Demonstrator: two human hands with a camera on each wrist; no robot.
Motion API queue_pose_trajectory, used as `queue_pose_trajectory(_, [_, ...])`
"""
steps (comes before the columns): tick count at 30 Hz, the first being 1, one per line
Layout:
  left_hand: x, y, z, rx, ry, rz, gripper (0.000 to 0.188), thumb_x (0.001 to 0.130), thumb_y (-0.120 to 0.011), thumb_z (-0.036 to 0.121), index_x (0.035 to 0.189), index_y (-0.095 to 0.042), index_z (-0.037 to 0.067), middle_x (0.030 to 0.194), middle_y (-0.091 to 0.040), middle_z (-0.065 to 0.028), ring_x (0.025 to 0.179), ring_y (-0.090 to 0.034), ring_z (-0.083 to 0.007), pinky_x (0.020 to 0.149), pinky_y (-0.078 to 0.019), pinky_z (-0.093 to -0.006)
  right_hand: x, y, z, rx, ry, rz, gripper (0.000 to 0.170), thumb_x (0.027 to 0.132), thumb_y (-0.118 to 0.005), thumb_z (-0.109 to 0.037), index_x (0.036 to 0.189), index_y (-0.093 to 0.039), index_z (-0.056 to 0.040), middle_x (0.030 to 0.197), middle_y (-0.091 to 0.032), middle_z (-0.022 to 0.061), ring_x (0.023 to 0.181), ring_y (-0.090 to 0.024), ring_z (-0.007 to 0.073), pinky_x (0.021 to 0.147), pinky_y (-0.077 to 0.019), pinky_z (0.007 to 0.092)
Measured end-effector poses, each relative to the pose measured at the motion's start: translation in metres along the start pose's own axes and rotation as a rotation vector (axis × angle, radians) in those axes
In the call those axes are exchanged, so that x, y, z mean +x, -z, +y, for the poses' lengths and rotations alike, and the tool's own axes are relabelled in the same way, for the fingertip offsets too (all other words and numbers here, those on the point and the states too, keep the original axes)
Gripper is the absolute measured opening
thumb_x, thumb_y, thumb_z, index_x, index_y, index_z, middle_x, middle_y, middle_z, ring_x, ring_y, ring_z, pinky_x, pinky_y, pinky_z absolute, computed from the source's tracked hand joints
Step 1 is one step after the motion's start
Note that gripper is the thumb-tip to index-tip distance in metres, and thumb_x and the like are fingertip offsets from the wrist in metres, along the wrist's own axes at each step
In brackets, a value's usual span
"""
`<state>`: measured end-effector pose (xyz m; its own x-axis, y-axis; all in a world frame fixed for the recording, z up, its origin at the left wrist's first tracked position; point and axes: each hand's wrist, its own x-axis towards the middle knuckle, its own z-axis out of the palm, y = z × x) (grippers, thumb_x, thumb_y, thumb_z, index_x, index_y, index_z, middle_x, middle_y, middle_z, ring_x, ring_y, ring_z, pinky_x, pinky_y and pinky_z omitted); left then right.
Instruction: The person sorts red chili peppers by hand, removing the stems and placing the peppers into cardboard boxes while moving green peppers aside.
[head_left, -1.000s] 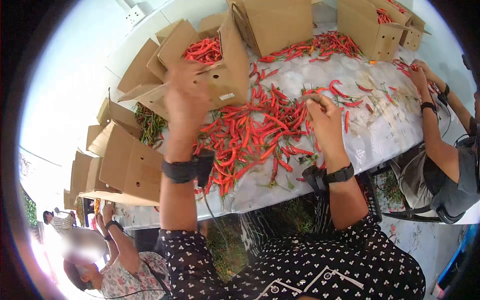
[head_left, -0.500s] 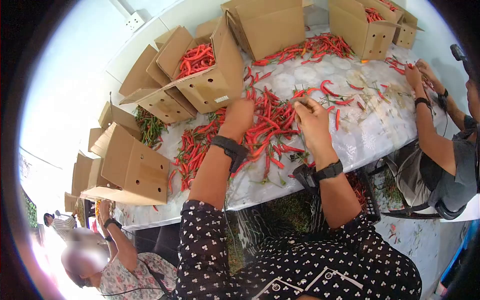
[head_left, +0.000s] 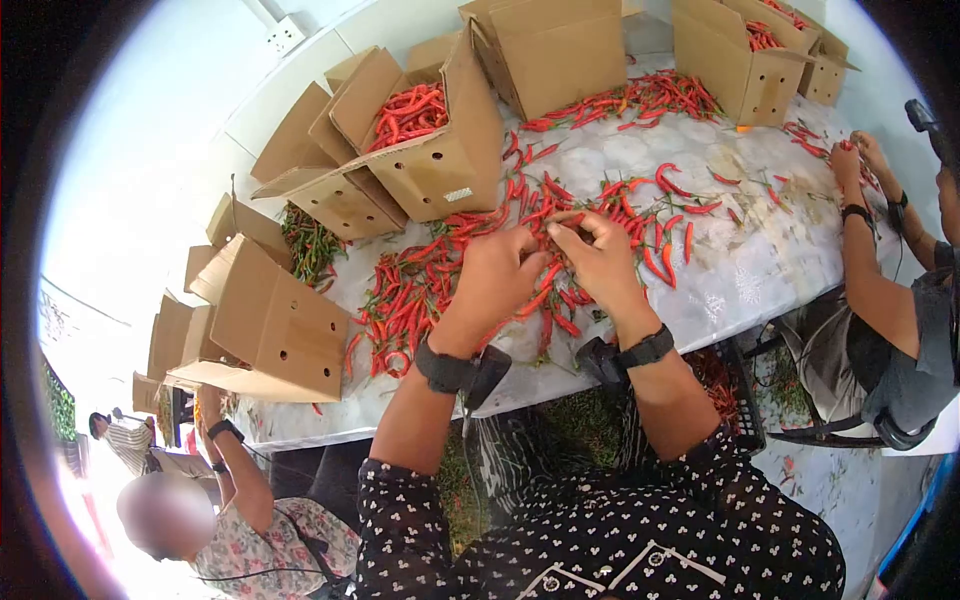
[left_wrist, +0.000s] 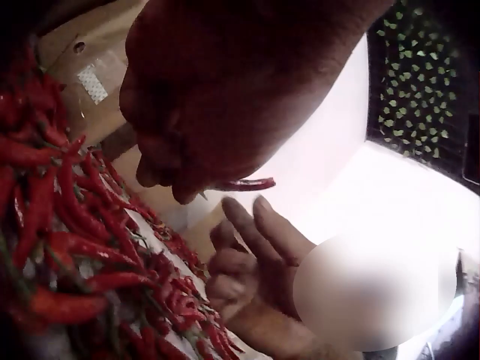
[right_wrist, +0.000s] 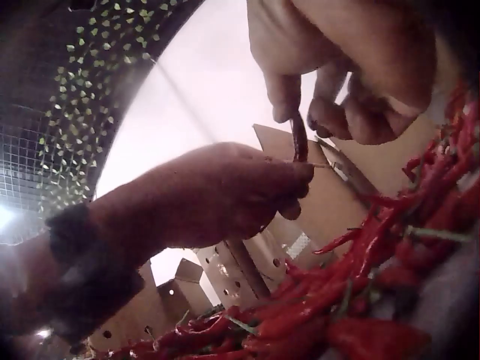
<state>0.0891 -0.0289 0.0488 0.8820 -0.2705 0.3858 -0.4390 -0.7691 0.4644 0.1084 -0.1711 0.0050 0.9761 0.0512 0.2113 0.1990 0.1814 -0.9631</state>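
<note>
My left hand [head_left: 498, 278] is above the heap of red chillies [head_left: 420, 285] on the table. In the right wrist view its fingertips pinch one small red chilli [right_wrist: 299, 139], the thin stem sticking out beside them. The same chilli [left_wrist: 251, 184] juts from under my left hand [left_wrist: 217, 97] in the left wrist view. Facing it is my right hand [head_left: 600, 258], thumb and forefinger stretched toward the chilli and the other fingers loosely bent. In the right wrist view, a digit of my right hand [right_wrist: 345, 67] overlaps the chilli's upper end.
A cardboard box [head_left: 445, 175] filled with red chillies stands behind the heap. Further boxes [head_left: 270, 325] line the left side, near a pile of green chillies [head_left: 310, 245]. Loose chillies [head_left: 690, 190] lie to the right. A person [head_left: 880, 290] works at the right end, another person [head_left: 260, 520] at the left.
My left hand has moved from in front of the chilli-filled box down to the heap, then beside my right hand, now holding a chilli. My right hand has shifted left.
</note>
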Motion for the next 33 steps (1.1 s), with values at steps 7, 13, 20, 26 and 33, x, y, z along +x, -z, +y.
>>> queue_pose_trajectory(7, [-0.030,0.020,0.008,-0.362,0.117,-0.207,0.013,0.075,-0.064,0.011,0.072,-0.058,-0.001,0.061,-0.056,-0.0070,0.053,-0.055,-0.0135,0.051,-0.0435,-0.0289,0.002,-0.001,-0.002,0.498,-0.318,0.016,0.022,0.083,-0.060,-0.025,0.078,-0.058,-0.0038,0.059,-0.052,0.0005,0.045,-0.042,0.0067,0.039,-0.0305,0.0194])
queue_pose_trajectory(13, [-0.037,0.031,0.002,-0.457,0.071,-0.536,0.014,0.083,-0.056,0.013,0.085,-0.060,-0.001,0.074,-0.059,-0.0069,0.063,-0.056,-0.0105,0.056,-0.0450,-0.0263,0.005,0.005,-0.001,0.415,-0.267,0.069,0.026,0.085,-0.058,-0.028,0.073,-0.057,-0.0053,0.056,-0.051,-0.0006,0.045,-0.041,0.0052,0.040,-0.0300,0.0190])
queue_pose_trajectory(20, [0.007,-0.010,-0.028,0.078,-0.267,-0.115,0.017,0.076,-0.054,0.011,0.090,-0.061,0.004,0.088,-0.060,-0.0136,0.080,-0.058,-0.0307,0.070,-0.0465,-0.0370,0.002,0.020,-0.009,0.223,-0.147,0.045,0.022,0.085,-0.057,-0.024,0.075,-0.058,-0.0048,0.061,-0.056,0.0016,0.046,-0.042,0.0048,0.042,-0.0295,0.0187])
queue_pose_trajectory(26, [0.014,-0.046,-0.031,0.174,-0.262,-0.107,0.018,0.072,-0.051,0.009,0.088,-0.060,0.005,0.086,-0.057,-0.0129,0.080,-0.057,-0.0320,0.069,-0.0456,-0.0416,-0.027,0.084,-0.026,-0.014,-0.072,0.035,0.024,0.087,-0.050,-0.023,0.082,-0.060,-0.0023,0.060,-0.050,-0.0026,0.050,-0.041,0.0040,0.046,-0.0298,0.0200])
queue_pose_trajectory(33, [0.009,-0.032,-0.033,0.200,-0.189,-0.161,0.021,0.071,-0.056,0.009,0.091,-0.059,0.004,0.083,-0.056,-0.0166,0.079,-0.056,-0.0352,0.070,-0.0453,-0.0426,-0.104,0.166,-0.048,-0.818,-0.140,0.016,0.020,0.077,-0.058,-0.017,0.077,-0.059,0.0030,0.062,-0.055,0.0091,0.055,-0.049,0.0131,0.054,-0.0401,0.0277])
